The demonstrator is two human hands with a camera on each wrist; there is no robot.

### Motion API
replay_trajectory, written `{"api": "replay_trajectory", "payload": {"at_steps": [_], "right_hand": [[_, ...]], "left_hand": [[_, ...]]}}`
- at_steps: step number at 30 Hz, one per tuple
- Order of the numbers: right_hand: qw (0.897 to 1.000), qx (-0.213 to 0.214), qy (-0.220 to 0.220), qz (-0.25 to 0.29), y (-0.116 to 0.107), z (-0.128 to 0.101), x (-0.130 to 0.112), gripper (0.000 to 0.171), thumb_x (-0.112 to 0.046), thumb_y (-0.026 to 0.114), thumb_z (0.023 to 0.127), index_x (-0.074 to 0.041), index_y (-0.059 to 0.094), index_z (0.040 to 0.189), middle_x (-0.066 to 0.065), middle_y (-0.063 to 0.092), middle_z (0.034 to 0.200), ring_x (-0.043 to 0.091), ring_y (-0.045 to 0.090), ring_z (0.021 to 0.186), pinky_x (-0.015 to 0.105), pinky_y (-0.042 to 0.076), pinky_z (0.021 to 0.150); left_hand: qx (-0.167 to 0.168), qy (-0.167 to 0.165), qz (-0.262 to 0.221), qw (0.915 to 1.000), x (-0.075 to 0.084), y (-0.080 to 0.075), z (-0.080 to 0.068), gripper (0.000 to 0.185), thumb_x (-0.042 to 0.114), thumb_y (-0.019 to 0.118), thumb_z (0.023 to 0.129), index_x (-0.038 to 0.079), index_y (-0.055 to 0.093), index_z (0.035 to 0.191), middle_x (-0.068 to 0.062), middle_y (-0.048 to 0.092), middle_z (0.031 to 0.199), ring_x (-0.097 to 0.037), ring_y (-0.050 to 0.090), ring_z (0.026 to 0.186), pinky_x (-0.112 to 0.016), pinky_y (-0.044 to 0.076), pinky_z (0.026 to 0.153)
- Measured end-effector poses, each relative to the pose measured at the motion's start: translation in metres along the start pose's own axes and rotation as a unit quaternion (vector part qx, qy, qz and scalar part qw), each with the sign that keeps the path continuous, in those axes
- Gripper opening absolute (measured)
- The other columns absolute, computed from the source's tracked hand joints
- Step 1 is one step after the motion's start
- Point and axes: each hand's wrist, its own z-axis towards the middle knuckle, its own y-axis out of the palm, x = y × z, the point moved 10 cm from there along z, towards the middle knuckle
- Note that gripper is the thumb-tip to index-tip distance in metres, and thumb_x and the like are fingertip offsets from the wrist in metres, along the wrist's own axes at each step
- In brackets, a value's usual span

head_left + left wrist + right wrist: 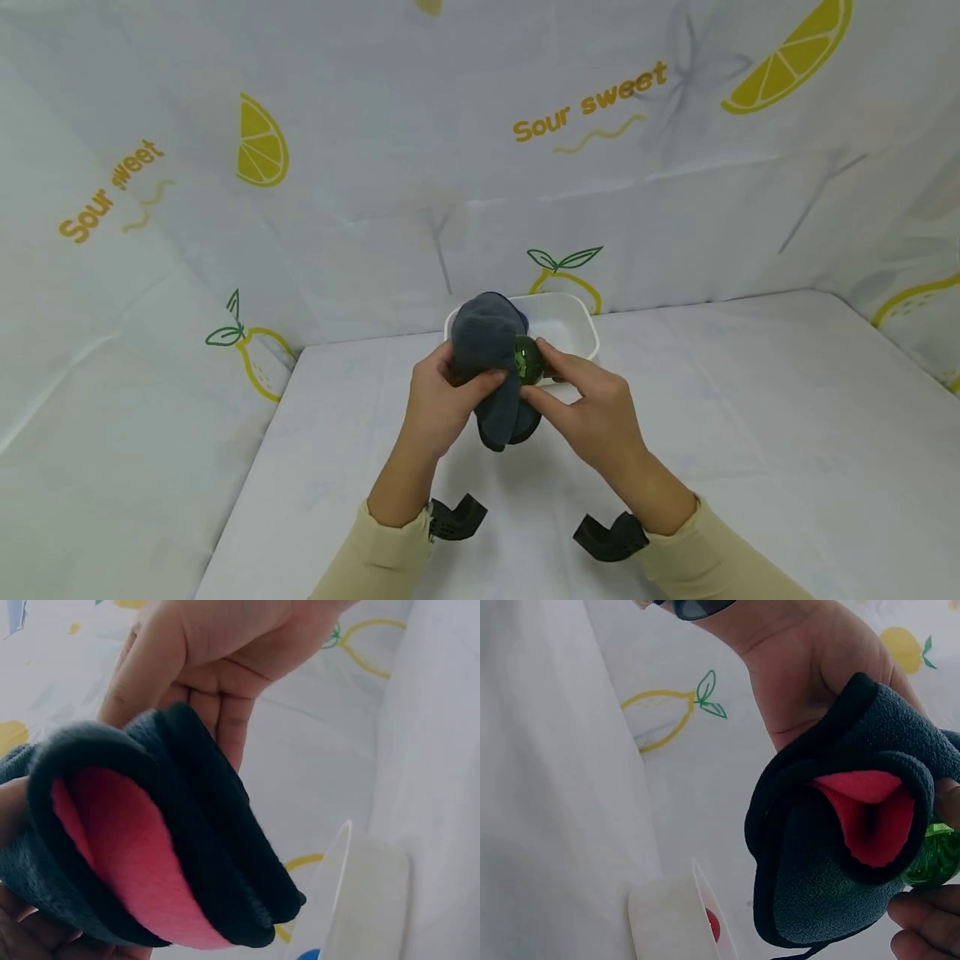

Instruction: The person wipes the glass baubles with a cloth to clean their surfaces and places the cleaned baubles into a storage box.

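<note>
My left hand (441,402) grips a folded dark grey-blue cloth (486,333), thumb on its near face. Pink-red lining (131,847) shows inside the fold in the left wrist view. Beside it, my right hand (596,404) pinches a shiny green ball (529,360) between thumb and fingers, against the cloth's right side. In the right wrist view the green ball (936,855) is partly cut off by the frame edge, next to the rolled cloth opening (874,817). Both hands are held above the table.
Behind the hands stands a white plastic tub (573,321), partly covered by the cloth. Something blue (309,954) and something red (713,925) show at the tub. A white cloth covers the table (750,417), and a lemon-printed sheet (390,167) hangs at the back.
</note>
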Motion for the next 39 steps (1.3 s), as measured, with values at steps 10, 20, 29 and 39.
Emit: {"api": "replay_trajectory", "payload": {"at_steps": [10, 20, 29, 39], "right_hand": [[0.956, -0.11, 0.226, 0.149, 0.021, -0.005, 0.038, 0.035, -0.021, 0.073, 0.09, 0.0, 0.066, 0.118, 0.008, 0.074, 0.087, 0.013, 0.071, 0.074, 0.026, 0.058, 0.07], [0.888, -0.162, 0.298, 0.31, 0.037, -0.012, 0.042, 0.032, -0.02, 0.056, 0.101, 0.007, 0.06, 0.117, 0.019, 0.071, 0.093, 0.023, 0.072, 0.076, 0.036, 0.06, 0.074], [0.902, -0.149, 0.234, 0.332, 0.028, -0.006, 0.032, 0.037, -0.006, 0.064, 0.094, 0.006, 0.055, 0.128, 0.013, 0.071, 0.099, 0.016, 0.071, 0.082, 0.032, 0.06, 0.077], [0.88, -0.148, 0.258, 0.37, 0.029, -0.006, 0.037, 0.04, -0.014, 0.066, 0.095, 0.0, 0.049, 0.128, 0.001, 0.073, 0.104, 0.019, 0.072, 0.083, 0.035, 0.06, 0.08]], "left_hand": [[-0.025, 0.042, 0.046, 0.9977, 0.011, 0.002, -0.001, 0.042, 0.015, 0.081, 0.08, 0.011, 0.067, 0.119, -0.009, 0.07, 0.107, -0.022, 0.067, 0.093, -0.038, 0.058, 0.08], [-0.025, 0.038, 0.024, 0.9987, 0.01, 0.0, -0.001, 0.042, 0.014, 0.079, 0.082, 0.01, 0.065, 0.121, -0.011, 0.07, 0.108, -0.023, 0.067, 0.095, -0.038, 0.058, 0.081], [-0.007, -0.006, -0.106, 0.9943, 0.001, -0.004, 0.0, 0.059, 0.031, 0.081, 0.081, -0.004, 0.059, 0.123, -0.009, 0.067, 0.107, -0.021, 0.065, 0.099, -0.034, 0.056, 0.085], [-0.066, 0.002, -0.088, 0.994, 0.006, 0.009, -0.003, 0.081, 0.052, 0.082, 0.074, -0.004, 0.057, 0.128, -0.009, 0.065, 0.111, -0.019, 0.064, 0.1, -0.032, 0.057, 0.083]]}}
